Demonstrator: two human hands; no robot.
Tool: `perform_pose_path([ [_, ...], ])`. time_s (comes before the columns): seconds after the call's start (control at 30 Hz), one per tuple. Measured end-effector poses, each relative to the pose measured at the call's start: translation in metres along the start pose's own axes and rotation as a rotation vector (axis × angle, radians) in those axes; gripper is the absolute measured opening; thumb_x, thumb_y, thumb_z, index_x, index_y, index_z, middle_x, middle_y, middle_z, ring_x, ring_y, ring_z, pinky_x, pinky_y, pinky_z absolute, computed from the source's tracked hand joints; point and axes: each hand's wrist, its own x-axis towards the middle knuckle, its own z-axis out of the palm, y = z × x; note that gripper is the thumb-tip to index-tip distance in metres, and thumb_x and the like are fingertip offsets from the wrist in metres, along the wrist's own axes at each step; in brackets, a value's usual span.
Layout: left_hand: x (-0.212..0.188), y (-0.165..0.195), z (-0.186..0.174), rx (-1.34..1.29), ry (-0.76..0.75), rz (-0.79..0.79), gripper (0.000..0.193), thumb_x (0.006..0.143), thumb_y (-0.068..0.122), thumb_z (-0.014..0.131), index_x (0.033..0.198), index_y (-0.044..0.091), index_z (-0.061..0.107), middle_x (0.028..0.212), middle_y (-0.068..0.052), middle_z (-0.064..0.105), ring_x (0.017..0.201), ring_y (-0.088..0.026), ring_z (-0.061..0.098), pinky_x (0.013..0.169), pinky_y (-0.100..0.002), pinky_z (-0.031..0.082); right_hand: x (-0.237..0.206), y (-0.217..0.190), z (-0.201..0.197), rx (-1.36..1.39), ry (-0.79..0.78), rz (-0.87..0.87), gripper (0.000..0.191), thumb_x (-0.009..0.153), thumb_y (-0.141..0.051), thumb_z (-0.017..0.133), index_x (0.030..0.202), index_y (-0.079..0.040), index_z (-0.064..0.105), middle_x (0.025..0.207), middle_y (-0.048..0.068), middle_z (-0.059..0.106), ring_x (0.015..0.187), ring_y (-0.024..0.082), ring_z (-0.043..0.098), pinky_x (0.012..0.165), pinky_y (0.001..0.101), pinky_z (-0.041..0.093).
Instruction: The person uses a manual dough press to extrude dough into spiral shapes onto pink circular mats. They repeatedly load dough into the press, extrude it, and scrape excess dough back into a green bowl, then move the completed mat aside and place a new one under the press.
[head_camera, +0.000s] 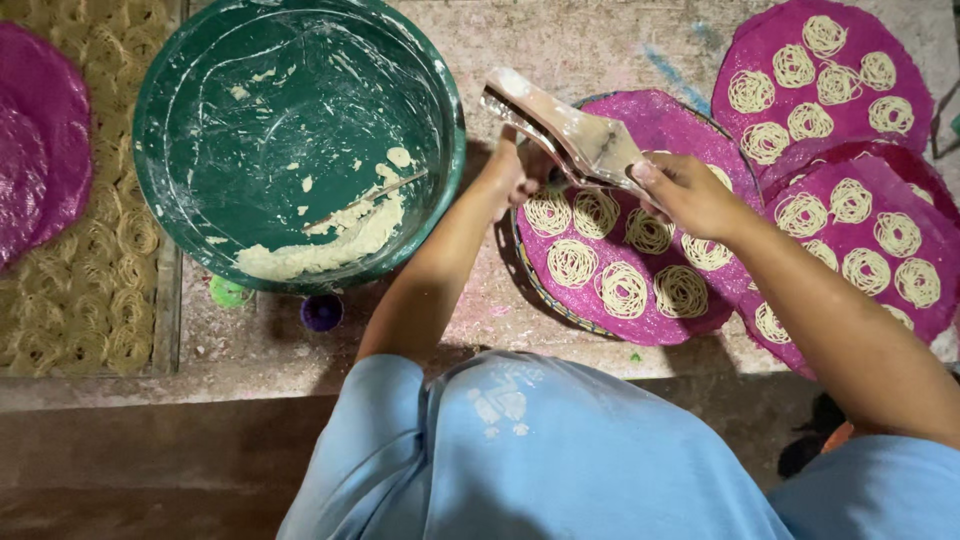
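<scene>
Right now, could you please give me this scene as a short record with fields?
Left hand: left hand grips the near side of the noodle press.
Right hand: right hand grips the press's other side.
Press: tilted, held above the purple mat.
Mat contents: several pale noodle coils in rings.
Bowl: green basin left of the mat, with leftover pale dough smeared inside.
Right side: more purple mats bearing coils, overlapping.
Far left: woven tray of coils.
Clothing: light blue.
</scene>
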Motion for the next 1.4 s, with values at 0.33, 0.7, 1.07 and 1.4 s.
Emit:
perform_pose_path([
  [0.33,-0.039,-0.038,-0.023,0.809,0.097,0.561,0.065,0.107,0.049,0.031,0.163,0.016,0.039,0.135,-0.012,0.078,0.107,-0.022,0.071,0.096,-0.031,0.052,-0.003,0.035,-0.014,0.016,0.130,0.058,0.058,0.106,-0.057,0.038,0.120,-0.008,0.065,0.071,0.004,0.062,0.058,0.015,0.057,0.051,0.0341,0.048],
  [0.7,0.035,0.046,0.086,-1.036,-0.418,0.524,0.032,0.101,0.035,0.067,0.082,0.014,0.050,0.073,0.001,0.048,0.072,-0.017,0.050,0.090,-0.043,0.050,-0.012,0.024,-0.071,-0.283,-0.037,0.286,0.074,0.109,-0.060,0.032,0.097,0.002,0.070,0.075,0.020,0.069,0.063,0.025,0.065,0.068,0.0463,0.057],
  [1.07,0.059,0.057,0.083,-1.104,-0.234,0.436,0.032,0.096,0.036,0.060,0.073,0.019,0.044,0.059,0.006,0.038,0.056,-0.012,0.042,0.068,-0.036,0.047,0.011,0.002,-0.051,-0.335,0.036,0.335,0.075,0.108,-0.059,0.031,0.113,0.003,0.072,0.087,0.027,0.075,0.084,0.037,0.075,0.084,0.0508,0.058],
  [1.4,0.045,0.086,0.077,-1.012,-0.101,0.495,0.034,0.095,0.032,0.059,0.069,0.020,0.040,0.056,0.006,0.035,0.051,-0.013,0.037,0.062,-0.037,0.043,0.020,-0.013,-0.040,-0.287,0.133,0.137,0.070,0.112,-0.055,0.037,0.115,0.007,0.069,0.090,0.026,0.073,0.083,0.035,0.072,0.083,0.0541,0.057],
])
